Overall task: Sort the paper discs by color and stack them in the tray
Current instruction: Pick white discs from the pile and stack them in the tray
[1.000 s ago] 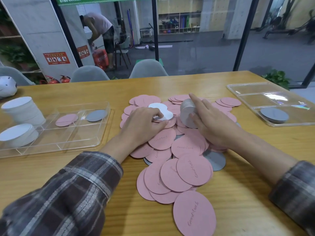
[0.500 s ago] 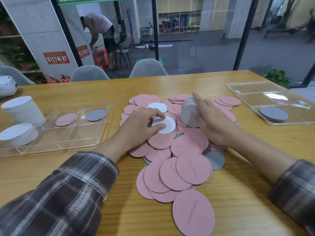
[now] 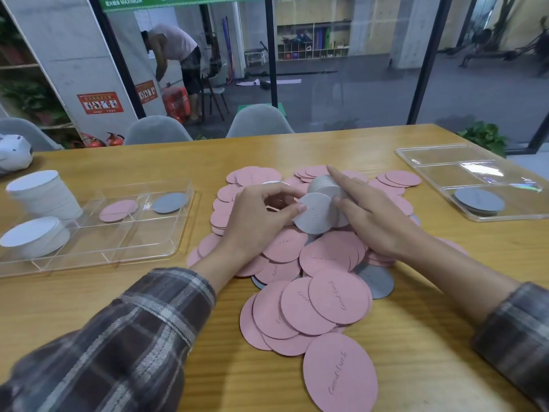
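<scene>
Tabletop (image 3: 430,337) margin around central disc pile (image 3: 335,295)

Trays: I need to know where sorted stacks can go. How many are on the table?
2: left tray, left of the pink pile; right tray, far right. None looks hidden.

**Heap and hands keeping much out of sight**

Pink round paper discs (image 3: 326,257) are burying several grey paper discs (image 3: 377,281), leaving only edges showing. A pale round paper disc (image 3: 315,214), pinched in the left hand (image 3: 258,221), and the right hand (image 3: 377,221) are masking much of the gripped stack of grey discs (image 3: 322,184). The picture's right edge is cutting off the clear plastic tray (image 3: 439,173).
</scene>
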Demonstrator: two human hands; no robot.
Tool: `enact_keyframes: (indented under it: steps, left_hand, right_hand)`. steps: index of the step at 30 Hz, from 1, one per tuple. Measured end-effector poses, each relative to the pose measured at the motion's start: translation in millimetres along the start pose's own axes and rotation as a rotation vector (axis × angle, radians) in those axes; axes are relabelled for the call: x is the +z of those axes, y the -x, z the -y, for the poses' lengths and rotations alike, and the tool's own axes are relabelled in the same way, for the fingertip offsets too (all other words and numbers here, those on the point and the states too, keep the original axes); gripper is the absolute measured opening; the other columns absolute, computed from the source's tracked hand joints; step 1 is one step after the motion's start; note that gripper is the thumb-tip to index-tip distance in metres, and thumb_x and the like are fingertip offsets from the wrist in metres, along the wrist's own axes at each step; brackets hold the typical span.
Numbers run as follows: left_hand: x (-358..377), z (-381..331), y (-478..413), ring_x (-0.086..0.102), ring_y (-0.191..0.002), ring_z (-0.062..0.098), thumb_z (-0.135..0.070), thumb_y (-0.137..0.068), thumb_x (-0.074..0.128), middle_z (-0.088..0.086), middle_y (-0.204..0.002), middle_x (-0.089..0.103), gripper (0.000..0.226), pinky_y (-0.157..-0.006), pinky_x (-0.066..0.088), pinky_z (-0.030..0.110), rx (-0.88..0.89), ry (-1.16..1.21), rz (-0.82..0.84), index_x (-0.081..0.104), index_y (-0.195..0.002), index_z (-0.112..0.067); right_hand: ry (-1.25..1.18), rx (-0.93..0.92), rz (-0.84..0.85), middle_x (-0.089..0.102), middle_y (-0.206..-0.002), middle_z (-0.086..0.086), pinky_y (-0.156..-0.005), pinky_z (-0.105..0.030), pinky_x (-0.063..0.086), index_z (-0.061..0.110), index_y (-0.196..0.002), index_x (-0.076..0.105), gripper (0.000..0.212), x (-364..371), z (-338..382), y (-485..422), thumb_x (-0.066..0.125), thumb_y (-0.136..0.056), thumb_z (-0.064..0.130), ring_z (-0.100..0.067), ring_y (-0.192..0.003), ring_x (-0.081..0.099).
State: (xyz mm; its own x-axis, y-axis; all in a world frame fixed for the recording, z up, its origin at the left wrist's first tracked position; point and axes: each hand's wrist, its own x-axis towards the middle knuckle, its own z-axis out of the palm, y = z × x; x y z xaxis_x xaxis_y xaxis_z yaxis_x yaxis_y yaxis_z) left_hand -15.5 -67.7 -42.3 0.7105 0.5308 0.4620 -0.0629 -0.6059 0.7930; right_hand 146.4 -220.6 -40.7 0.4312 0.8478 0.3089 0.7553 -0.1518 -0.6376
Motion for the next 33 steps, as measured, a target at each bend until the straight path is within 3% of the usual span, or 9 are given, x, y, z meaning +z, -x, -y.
enact_keyframes:
  steps: [8,13,17,20,22,24,28,30,33]
  left_hand:
    - [15,1,-5,0.072,-0.069,0.020,-0.012,-0.081,0.088,-0.002,-0.075,0.074,0.019,-0.074,0.065,0.043,-0.044,0.022,-0.073,0.078,-0.095,-0.020]
    - [16,-1,-6,0.073,-0.068,0.017,-0.017,-0.081,0.089,0.001,-0.077,0.075,0.018,-0.075,0.065,0.042,-0.063,0.036,-0.074,0.077,-0.095,-0.020]
    - [18,0,-7,0.074,-0.068,0.022,-0.018,-0.081,0.089,0.001,-0.077,0.074,0.018,-0.074,0.065,0.046,-0.063,0.046,-0.077,0.077,-0.095,-0.019]
    - [16,-1,-8,0.073,-0.069,0.015,-0.015,-0.083,0.087,-0.002,-0.077,0.075,0.014,-0.072,0.065,0.035,-0.037,0.031,-0.055,0.078,-0.093,-0.016]
    - [10,1,-9,0.071,-0.077,0.005,-0.010,-0.088,0.081,-0.006,-0.085,0.076,0.008,-0.073,0.057,0.017,0.040,-0.064,-0.078,0.079,-0.093,-0.015]
    - [-2,10,-14,0.066,-0.096,0.002,-0.011,-0.091,0.075,-0.006,-0.102,0.075,0.012,-0.084,0.048,0.010,0.121,-0.301,-0.125,0.079,-0.101,-0.016]
    - [-19,28,-16,0.051,-0.136,0.017,-0.026,-0.099,0.065,-0.001,-0.144,0.062,0.039,-0.114,0.037,0.029,-0.033,-0.576,0.096,0.066,-0.137,-0.016]
    - [-19,30,-15,0.048,-0.142,0.018,-0.033,-0.103,0.058,-0.001,-0.146,0.061,0.040,-0.115,0.039,0.040,-0.099,-0.598,0.177,0.064,-0.138,-0.015]
    - [-20,31,-16,0.057,-0.131,0.017,-0.038,-0.101,0.060,-0.003,-0.135,0.067,0.039,-0.108,0.045,0.038,-0.092,-0.623,0.160,0.069,-0.132,-0.016]
  right_hand:
    - [-0.075,0.013,-0.007,0.050,-0.144,-0.006,-0.106,-0.024,0.027,0.027,-0.158,0.029,0.051,2,5,3,0.035,-0.107,0.024,-0.013,-0.135,0.039]
    - [0.073,0.003,0.051,0.047,-0.143,0.000,-0.101,-0.025,0.027,0.029,-0.160,0.017,0.064,4,4,0,0.041,-0.103,0.045,-0.013,-0.134,0.038]
    - [0.129,-0.015,0.048,0.046,-0.143,-0.004,-0.098,-0.022,0.027,0.025,-0.161,0.015,0.065,5,2,-1,0.046,-0.104,0.037,-0.017,-0.133,0.040]
    - [0.143,-0.029,0.048,0.046,-0.141,-0.006,-0.095,-0.019,0.026,0.023,-0.161,0.014,0.064,5,3,0,0.045,-0.105,0.032,-0.019,-0.132,0.040]
    - [0.151,-0.026,0.033,0.046,-0.135,-0.005,-0.089,-0.019,0.026,0.024,-0.161,0.013,0.063,4,3,0,0.043,-0.106,0.030,-0.021,-0.124,0.043]
    - [0.159,-0.011,0.010,0.045,-0.131,-0.005,-0.084,-0.023,0.028,0.025,-0.161,0.011,0.062,3,1,1,0.041,-0.106,0.030,-0.024,-0.117,0.046]
    - [0.155,-0.003,-0.002,0.045,-0.126,-0.003,-0.081,-0.025,0.027,0.028,-0.161,0.010,0.062,3,0,2,0.040,-0.106,0.028,-0.024,-0.111,0.046]
    - [0.170,-0.009,0.005,0.045,-0.122,-0.001,-0.079,-0.026,0.027,0.029,-0.161,0.010,0.063,3,0,2,0.040,-0.106,0.028,-0.022,-0.107,0.045]
    - [0.177,-0.001,0.005,0.045,-0.123,-0.001,-0.079,-0.026,0.026,0.029,-0.161,0.010,0.062,2,0,1,0.040,-0.106,0.028,-0.020,-0.107,0.044]
